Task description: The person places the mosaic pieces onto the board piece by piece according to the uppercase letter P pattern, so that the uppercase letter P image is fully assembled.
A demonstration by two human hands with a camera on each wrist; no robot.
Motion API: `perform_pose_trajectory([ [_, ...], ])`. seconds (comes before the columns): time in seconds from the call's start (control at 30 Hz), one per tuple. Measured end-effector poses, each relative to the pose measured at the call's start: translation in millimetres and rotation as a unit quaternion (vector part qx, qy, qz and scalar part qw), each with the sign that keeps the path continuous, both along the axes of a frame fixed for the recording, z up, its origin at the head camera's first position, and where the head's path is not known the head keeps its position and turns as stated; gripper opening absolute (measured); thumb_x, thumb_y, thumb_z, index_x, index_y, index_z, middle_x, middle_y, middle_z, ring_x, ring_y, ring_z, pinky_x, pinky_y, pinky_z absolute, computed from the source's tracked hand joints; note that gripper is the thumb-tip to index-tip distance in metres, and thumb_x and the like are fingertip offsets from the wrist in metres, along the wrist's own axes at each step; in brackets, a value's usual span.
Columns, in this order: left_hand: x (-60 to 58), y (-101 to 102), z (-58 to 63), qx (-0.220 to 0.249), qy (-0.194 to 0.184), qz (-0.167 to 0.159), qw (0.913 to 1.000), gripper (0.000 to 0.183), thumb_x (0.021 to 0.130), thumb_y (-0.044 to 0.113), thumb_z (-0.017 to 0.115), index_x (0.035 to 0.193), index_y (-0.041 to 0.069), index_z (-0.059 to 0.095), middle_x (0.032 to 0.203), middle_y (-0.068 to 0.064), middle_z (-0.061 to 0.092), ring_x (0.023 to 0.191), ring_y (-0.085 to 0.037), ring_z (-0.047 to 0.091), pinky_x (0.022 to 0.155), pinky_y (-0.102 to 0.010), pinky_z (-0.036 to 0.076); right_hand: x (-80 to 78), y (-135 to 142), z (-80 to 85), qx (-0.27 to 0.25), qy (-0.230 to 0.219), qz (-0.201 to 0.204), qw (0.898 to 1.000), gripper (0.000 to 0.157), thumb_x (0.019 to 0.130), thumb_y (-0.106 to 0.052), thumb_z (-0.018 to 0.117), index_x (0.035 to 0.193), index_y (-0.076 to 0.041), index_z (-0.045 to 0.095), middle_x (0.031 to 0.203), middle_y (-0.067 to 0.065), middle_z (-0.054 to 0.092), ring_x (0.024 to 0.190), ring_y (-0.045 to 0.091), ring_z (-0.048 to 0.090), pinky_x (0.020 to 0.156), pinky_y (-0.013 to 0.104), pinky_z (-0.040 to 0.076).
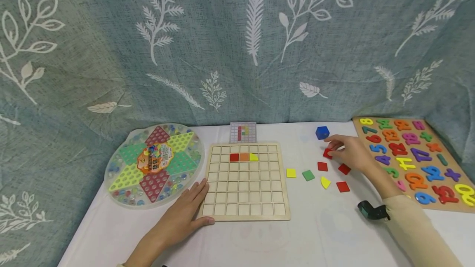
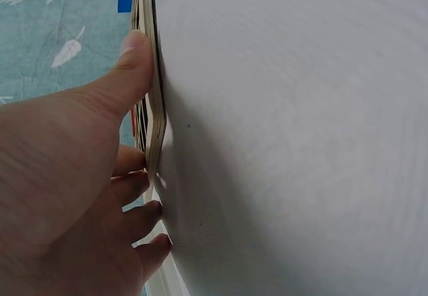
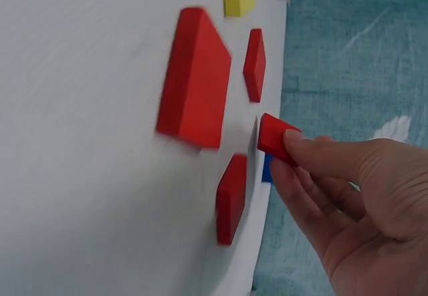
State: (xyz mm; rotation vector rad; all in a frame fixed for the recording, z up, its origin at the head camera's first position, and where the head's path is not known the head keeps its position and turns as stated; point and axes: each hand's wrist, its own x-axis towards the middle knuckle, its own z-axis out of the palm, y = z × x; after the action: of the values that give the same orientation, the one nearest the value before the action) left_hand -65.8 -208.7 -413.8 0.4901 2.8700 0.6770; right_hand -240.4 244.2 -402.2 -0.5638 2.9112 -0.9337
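Between thumb and fingers my right hand [image 1: 348, 151] pinches a red square tile [image 3: 275, 137], lifted just off the table in the right wrist view. Around it lie more red square tiles [image 1: 343, 186], a yellow quarter-round tile [image 1: 325, 182], a green square tile [image 1: 308, 175] and a yellow square tile [image 1: 291, 173]. My left hand [image 1: 185, 211] rests with its fingers against the left edge of a wooden grid board [image 1: 245, 197]. In one row of the board sit a red tile [image 1: 234, 158], an orange tile [image 1: 244, 157] and a yellow quarter-round tile [image 1: 253, 158].
A small pattern card [image 1: 243, 138] lies behind the board. A blue die-like block [image 1: 322, 132] stands near the right hand. To the left is a star-patterned marble game board [image 1: 156, 164]; to the right, a number puzzle board [image 1: 412, 164]. A patterned curtain [image 1: 222, 44] hangs behind.
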Motion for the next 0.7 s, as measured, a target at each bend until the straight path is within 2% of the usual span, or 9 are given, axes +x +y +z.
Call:
perform_pose_trajectory([
  [0.17, -0.4, 0, -1.3, 0.002, 0.001, -0.002, 1.0, 0.089, 0.088, 0.055, 0.062, 0.151, -0.002, 0.033, 0.16, -0.014, 0.025, 0.146, -0.038, 0.022, 0.119, -0.051, 0.021, -3.5, -13, 0.1, -0.022, 0.002, 0.035, 0.999, 0.032, 0.085, 0.007, 0.07, 0.117, 0.007, 0.065, 0.09, 0.012, 0.068, 0.089, 0.033, 0.066, 0.078, 0.047, 0.059],
  [0.47, 2.1, -1, -3.6, 0.006, 0.011, 0.0, 0.9999, 0.088, 0.088, 0.052, 0.065, 0.15, -0.003, 0.034, 0.159, -0.015, 0.026, 0.145, -0.039, 0.024, 0.118, -0.052, 0.022, -9.8, -45, -6.4, -0.052, 0.006, 0.065, 0.996, 0.032, 0.084, 0.009, 0.069, 0.115, 0.007, 0.067, 0.093, 0.012, 0.068, 0.089, 0.028, 0.065, 0.078, 0.044, 0.06],
  [0.7, 1.3, -1, -5.5, 0.003, 0.018, -0.003, 0.9998, 0.088, 0.088, 0.054, 0.063, 0.15, -0.003, 0.034, 0.16, -0.014, 0.026, 0.145, -0.038, 0.023, 0.119, -0.052, 0.021, -11.6, -77, -7.7, -0.082, 0.035, 0.098, 0.991, 0.031, 0.084, 0.01, 0.07, 0.115, 0.005, 0.068, 0.095, 0.012, 0.07, 0.091, 0.027, 0.066, 0.077, 0.043, 0.06],
])
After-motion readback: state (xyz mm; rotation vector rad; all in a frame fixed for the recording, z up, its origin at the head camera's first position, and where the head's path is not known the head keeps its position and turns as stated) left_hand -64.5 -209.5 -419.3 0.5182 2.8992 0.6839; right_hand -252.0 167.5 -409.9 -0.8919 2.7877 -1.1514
